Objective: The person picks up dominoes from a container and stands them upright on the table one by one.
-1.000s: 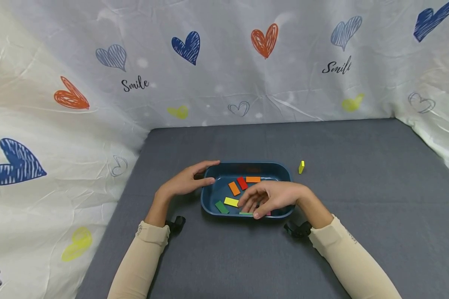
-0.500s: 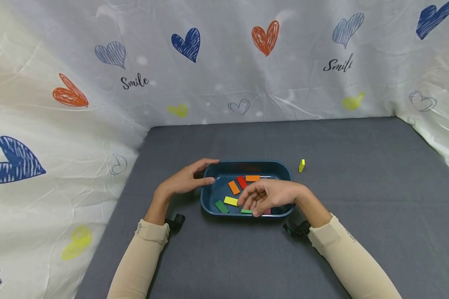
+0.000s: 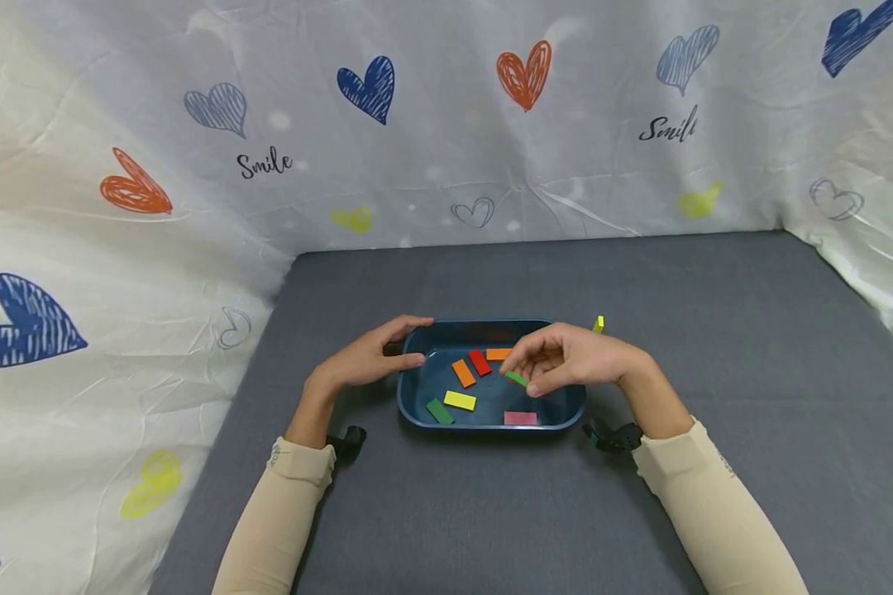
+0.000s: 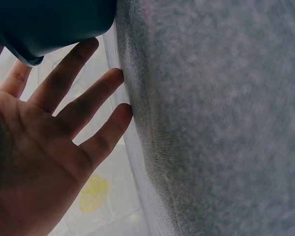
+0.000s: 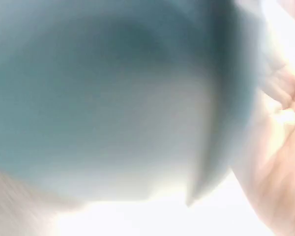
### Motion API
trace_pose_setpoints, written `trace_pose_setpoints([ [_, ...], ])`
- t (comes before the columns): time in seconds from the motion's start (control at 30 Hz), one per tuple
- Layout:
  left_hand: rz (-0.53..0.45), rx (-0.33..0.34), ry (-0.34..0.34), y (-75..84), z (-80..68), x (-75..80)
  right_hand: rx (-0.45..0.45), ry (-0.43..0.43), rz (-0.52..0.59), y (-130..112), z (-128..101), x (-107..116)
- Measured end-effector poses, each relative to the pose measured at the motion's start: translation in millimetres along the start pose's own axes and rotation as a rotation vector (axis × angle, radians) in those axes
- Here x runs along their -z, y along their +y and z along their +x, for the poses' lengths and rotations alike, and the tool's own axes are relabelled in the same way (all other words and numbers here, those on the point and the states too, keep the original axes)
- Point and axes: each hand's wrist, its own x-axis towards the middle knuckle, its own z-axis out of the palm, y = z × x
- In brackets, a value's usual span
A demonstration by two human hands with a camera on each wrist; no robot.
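Note:
A dark blue rectangular tray (image 3: 420,413) rests on the table. My left hand (image 3: 365,359) lies at its left end, thumb over the rim; in the left wrist view its fingers (image 4: 93,105) are straight and spread, one touching the tray's outside. Over the tray's right half, my right hand (image 3: 573,357) pinches a green domino-like block (image 3: 517,378) between thumb and fingertips. Inside the tray lie a pink block (image 3: 520,418), a yellow block (image 3: 460,401), a dark green block (image 3: 440,411), a red block (image 3: 479,363) and two orange ones. The right wrist view is blurred.
A yellow block (image 3: 599,323) stands upright on the grey tablecloth (image 3: 714,347) beyond the tray's right end, partly hidden by my right hand. A white curtain (image 3: 432,124) printed with hearts hangs behind the table and at its sides.
My right hand has lifted the green block from the tray's near side and moved up and to the right, uncovering the pink block. The left hand keeps its place.

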Motion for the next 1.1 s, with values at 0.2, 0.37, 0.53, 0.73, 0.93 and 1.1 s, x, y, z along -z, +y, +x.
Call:
trace_pose_setpoints([
  [0.2, -0.006, -0.016, -0.001, -0.2, -0.9, 0.0, 0.044, 0.251, -0.048, -10, -38, 28],
  [0.37, -0.010, -0.010, 0.004, 0.1, -2.3, -0.6, 0.084, 0.481, -0.066, -7, -70, 49],
  [0.53, -0.018, -0.003, 0.004, -0.1, -2.9, -1.1, 0.068, 0.714, -0.052, 3, -92, 61],
  [0.73, -0.030, -0.001, 0.002, -0.8, -3.1, 0.0, -0.062, 0.840, -0.117, 25, -100, 70],
  [0.93, -0.037, -0.002, -0.004, 0.1, -2.0, 0.0, -0.203, 0.806, -0.130, 50, -98, 75],
  [1.1, -0.028, -0.013, -0.010, 2.3, -0.5, -0.5, -0.236, 0.749, -0.166, 63, -96, 74],
])
